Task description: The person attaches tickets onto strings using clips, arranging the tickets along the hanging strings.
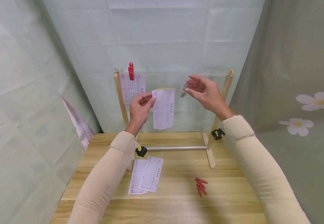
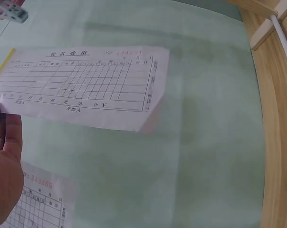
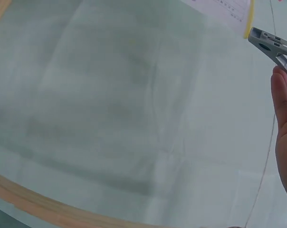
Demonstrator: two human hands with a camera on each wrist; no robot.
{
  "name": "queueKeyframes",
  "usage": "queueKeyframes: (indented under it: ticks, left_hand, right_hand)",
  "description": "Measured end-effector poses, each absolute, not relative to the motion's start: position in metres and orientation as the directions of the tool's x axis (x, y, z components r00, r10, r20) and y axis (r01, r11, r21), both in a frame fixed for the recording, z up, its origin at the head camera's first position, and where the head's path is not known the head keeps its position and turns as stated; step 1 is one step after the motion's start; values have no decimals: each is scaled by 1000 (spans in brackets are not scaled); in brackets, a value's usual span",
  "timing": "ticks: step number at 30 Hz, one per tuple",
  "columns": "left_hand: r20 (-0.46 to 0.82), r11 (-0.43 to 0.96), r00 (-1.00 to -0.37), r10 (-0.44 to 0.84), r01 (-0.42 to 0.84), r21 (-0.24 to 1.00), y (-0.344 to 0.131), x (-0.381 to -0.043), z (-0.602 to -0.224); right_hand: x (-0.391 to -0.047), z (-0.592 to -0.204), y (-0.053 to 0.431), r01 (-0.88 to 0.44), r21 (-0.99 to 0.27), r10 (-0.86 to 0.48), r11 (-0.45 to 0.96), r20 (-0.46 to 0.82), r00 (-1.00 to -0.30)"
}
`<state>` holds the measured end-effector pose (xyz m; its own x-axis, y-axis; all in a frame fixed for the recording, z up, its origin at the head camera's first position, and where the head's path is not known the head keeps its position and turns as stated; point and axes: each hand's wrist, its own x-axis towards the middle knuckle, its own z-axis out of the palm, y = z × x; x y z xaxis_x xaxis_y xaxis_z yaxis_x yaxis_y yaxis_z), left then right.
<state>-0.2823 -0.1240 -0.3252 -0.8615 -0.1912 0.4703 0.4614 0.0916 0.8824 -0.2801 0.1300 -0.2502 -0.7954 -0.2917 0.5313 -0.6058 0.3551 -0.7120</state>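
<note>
My left hand (image 1: pixel 140 110) pinches a receipt slip (image 1: pixel 163 109) by its upper left edge; the slip hangs upright, with a yellow strip along its top. In the left wrist view the same slip (image 2: pixel 81 85) shows a printed table and a red number. A grey clothespin (image 1: pixel 184 89) is held between the thumb and fingers of my right hand (image 1: pixel 205 93), to the right of the slip and apart from it. The string (image 1: pixel 162 74) runs behind, a little above the slip. On its left end a red clip (image 1: pixel 131 71) holds another slip (image 1: pixel 125 90), partly hidden by my left hand.
Wooden posts (image 1: pixel 227 85) carry the string, joined below by a white rod (image 1: pixel 176 148). Two overlapping slips (image 1: pixel 152 174) lie on the wooden table (image 1: pixel 176 208). Red clothespins (image 1: pixel 201 186) lie at the right. Pale cloth (image 1: pixel 178 31) hangs behind and along the sides.
</note>
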Motion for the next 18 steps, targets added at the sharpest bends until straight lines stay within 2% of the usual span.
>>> queueKeyframes:
  ticks: [18]
  left_hand:
    - [443,77,-858,-258,439,895,-115,-291,-305]
  right_hand:
    - [-294,-212,108,-685,-631,-309,364,612,-728]
